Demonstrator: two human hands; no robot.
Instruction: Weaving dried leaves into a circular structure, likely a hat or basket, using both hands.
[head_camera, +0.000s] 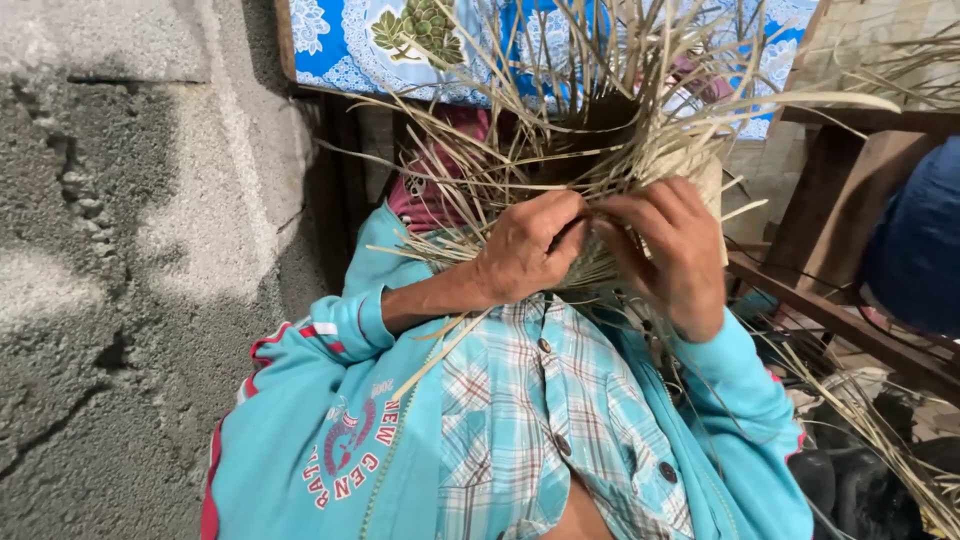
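Weaving (600, 255) of dry straw strips, held at chest height against a plaid shirt (540, 410).
Left hand (530, 245) and right hand (670, 255): fingers closed on the woven edge; loose strips (600, 90) fan upward. Risk: brittle strips may crack or slip free, loosening the weave.

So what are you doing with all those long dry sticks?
A person is working thin, dry, straw-coloured strips into a woven piece held close in front of their chest. The left hand and the right hand both pinch strips at the woven part, where the strips cross. Loose ends fan out above the hands. More strips lie on the floor at the right.
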